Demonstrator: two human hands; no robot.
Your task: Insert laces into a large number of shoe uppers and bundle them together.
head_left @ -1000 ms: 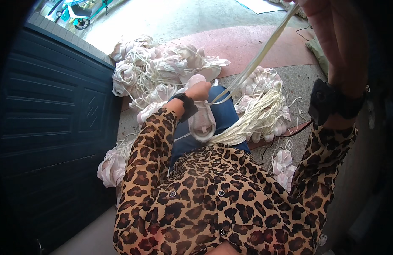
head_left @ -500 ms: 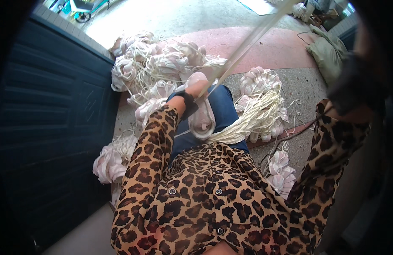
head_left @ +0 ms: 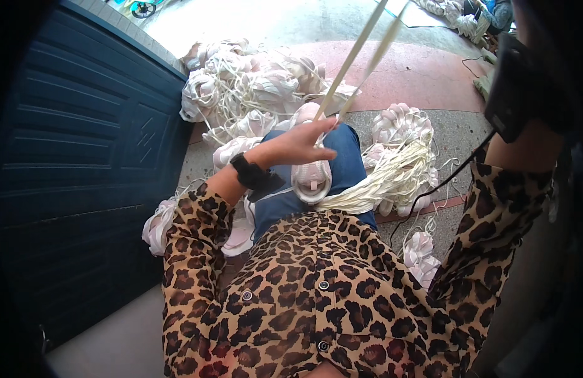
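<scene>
A pale pink and white sneaker (head_left: 312, 183) rests between my thighs with its heel end toward me. Over its opening lies my left hand (head_left: 298, 142), fingers stretched out and thumb apart, the palm side hidden. Two strands of a cream shoelace (head_left: 347, 72) rise from the shoe past these fingers to the top edge, one blurred. My right forearm is raised at the far right with a black strap (head_left: 515, 88) on it; the right hand is out of sight. Across my right thigh lies a thick bundle of cream shoelaces (head_left: 373, 183).
A heap of pink and white shoes with tangled laces (head_left: 247, 82) lies ahead on the left. More shoes (head_left: 402, 123) sit right of my knees, with others (head_left: 421, 258) nearer. A dark blue door (head_left: 83, 132) stands at left. A black cable (head_left: 452, 173) hangs from the right strap.
My left hand has turned from reaching along the shoe to lying across it, fingers pointing right. The right forearm has shifted slightly, and the lace strands now rise more steeply.
</scene>
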